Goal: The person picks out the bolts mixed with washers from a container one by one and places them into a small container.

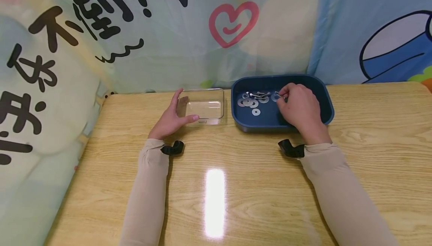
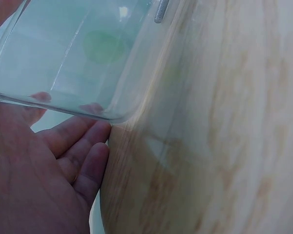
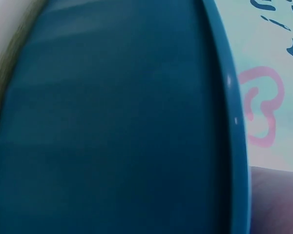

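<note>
My left hand (image 1: 169,121) grips the left end of a clear plastic box (image 1: 213,115), thumb along the front edge and forefinger at the back corner. In the left wrist view, other fingers (image 2: 90,168) lie against the end of the box, and a bolt's threaded tip (image 2: 160,12) shows near its long wall. My right hand (image 1: 301,105) reaches down into a dark blue tray (image 1: 283,126), thumb and fingertips together on a small silver metal piece; I cannot tell whether it is a washer or a bolt. Several bolts (image 1: 259,95) and flat washers (image 1: 256,112) lie in the tray's left half.
The box and tray stand side by side on a light wooden table (image 1: 256,193), close to its back edge. A printed cloth (image 1: 280,24) hangs directly behind them and along the left side. Both wrists wear black camera mounts (image 1: 291,149).
</note>
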The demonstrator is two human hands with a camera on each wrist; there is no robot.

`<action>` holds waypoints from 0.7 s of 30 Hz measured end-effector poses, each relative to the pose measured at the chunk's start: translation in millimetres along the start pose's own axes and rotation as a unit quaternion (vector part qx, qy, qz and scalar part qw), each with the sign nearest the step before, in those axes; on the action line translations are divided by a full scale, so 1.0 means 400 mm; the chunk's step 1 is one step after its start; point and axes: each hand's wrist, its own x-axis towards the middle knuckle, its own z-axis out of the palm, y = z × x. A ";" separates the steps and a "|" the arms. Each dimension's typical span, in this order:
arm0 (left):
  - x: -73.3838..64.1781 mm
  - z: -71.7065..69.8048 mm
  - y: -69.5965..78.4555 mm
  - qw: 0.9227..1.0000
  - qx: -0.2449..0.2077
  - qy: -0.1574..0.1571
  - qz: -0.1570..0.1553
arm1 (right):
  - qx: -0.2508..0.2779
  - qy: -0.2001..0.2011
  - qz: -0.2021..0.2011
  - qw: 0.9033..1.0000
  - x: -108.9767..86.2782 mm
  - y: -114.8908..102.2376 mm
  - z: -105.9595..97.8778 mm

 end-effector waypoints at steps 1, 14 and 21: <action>-0.001 0.000 0.000 1.000 0.001 0.001 0.000 | 0.001 -0.001 -0.001 1.000 0.000 -0.003 0.001; -0.002 0.001 -0.004 1.000 0.004 0.002 0.000 | 0.008 0.003 -0.026 1.000 -0.008 -0.040 0.012; -0.002 0.000 -0.001 1.000 0.004 0.001 -0.003 | 0.020 0.005 -0.034 0.999 -0.008 -0.056 0.019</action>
